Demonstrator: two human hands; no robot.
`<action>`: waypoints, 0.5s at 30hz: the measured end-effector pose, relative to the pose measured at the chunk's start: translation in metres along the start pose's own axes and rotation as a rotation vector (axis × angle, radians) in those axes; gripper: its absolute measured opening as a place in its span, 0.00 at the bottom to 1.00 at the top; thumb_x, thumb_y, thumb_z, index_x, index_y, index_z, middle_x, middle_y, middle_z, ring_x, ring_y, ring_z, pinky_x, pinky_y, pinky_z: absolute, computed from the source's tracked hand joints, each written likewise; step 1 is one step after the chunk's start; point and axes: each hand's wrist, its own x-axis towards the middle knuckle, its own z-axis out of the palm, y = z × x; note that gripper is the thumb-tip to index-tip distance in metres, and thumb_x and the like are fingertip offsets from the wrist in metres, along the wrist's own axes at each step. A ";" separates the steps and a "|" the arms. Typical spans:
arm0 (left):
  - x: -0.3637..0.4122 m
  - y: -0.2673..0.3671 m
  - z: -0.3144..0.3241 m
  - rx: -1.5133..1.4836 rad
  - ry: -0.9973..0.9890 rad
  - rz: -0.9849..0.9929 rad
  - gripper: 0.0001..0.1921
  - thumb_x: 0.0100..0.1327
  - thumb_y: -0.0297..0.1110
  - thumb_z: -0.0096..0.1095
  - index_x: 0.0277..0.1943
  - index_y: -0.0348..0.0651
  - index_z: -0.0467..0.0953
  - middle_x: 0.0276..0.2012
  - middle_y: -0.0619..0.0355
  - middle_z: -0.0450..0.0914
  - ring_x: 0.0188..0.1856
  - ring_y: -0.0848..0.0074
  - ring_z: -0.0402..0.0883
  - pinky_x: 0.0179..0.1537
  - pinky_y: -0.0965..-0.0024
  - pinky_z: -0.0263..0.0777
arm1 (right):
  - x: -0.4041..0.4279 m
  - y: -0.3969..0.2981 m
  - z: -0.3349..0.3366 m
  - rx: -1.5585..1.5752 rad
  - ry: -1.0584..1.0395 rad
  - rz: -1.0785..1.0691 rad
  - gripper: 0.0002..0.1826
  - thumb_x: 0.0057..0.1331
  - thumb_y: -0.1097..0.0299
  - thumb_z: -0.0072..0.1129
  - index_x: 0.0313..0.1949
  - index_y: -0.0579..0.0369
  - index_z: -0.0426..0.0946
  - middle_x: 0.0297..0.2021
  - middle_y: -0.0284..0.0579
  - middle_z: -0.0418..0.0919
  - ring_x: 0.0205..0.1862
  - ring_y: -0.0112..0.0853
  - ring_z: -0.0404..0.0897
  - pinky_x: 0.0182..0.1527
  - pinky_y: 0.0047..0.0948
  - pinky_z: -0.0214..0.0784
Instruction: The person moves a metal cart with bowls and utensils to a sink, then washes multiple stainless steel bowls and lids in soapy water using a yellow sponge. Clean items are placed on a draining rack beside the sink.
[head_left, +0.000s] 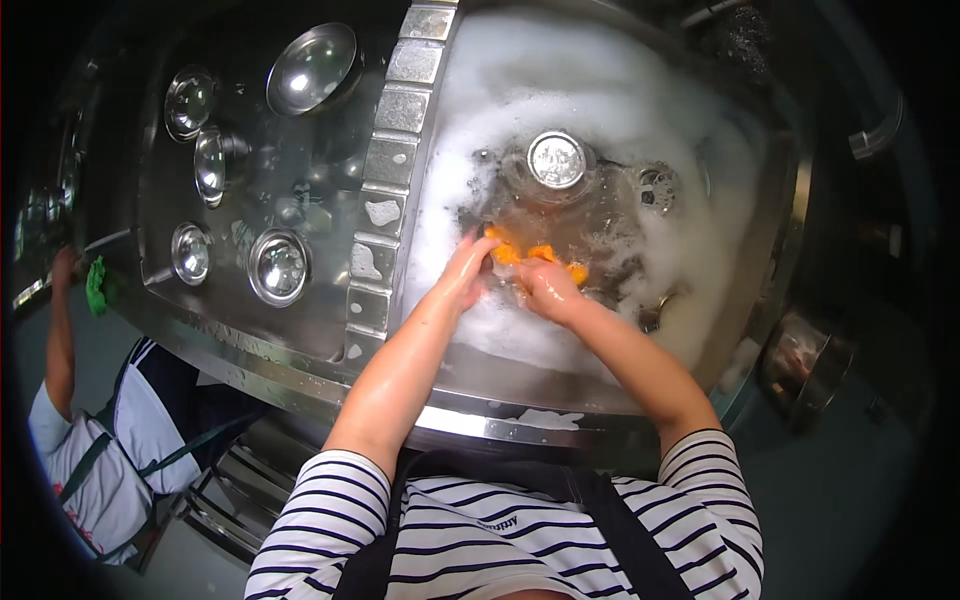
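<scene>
Both hands are over soapy water (675, 247) in the right basin of a stainless steel sink. My left hand (466, 270) grips one end of a wet orange cloth (504, 247), its thumb lying across it. Close beside it, my right hand (551, 289) is closed on another part of the cloth, and orange folds stick out past its knuckles. A small dark edge shows at my left fingertips; what it belongs to is unclear. Just beyond the hands, a round metal lid or container (556, 160) shows its shiny top above the water.
In the left basin (315, 330) lie several shiny metal bowls (279, 268). A ridged metal divider (388, 157) with foam patches separates the basins. At far left, another person (97, 457) stands near a green cloth (96, 286). A metal container (806, 360) stands right of the sink.
</scene>
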 end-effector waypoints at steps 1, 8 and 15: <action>0.007 -0.004 -0.004 -0.076 -0.076 0.032 0.17 0.60 0.40 0.54 0.50 0.45 0.68 0.47 0.52 0.73 0.41 0.67 0.77 0.41 0.63 0.76 | -0.003 -0.006 -0.015 0.316 0.009 0.125 0.13 0.55 0.64 0.58 0.39 0.55 0.76 0.31 0.41 0.76 0.35 0.32 0.74 0.40 0.33 0.65; -0.023 0.006 0.022 -0.055 -0.289 0.039 0.28 0.61 0.49 0.58 0.58 0.40 0.65 0.51 0.53 0.73 0.52 0.67 0.73 0.52 0.60 0.69 | -0.019 0.025 -0.014 1.227 0.653 0.546 0.18 0.60 0.55 0.59 0.32 0.61 0.77 0.25 0.35 0.76 0.27 0.24 0.72 0.34 0.24 0.66; -0.033 -0.007 0.022 0.557 -0.214 0.453 0.14 0.52 0.29 0.66 0.42 0.37 0.77 0.37 0.60 0.80 0.38 0.75 0.77 0.45 0.73 0.69 | -0.013 0.027 0.000 1.794 0.785 0.490 0.13 0.66 0.59 0.50 0.40 0.56 0.72 0.36 0.40 0.76 0.38 0.28 0.76 0.42 0.28 0.69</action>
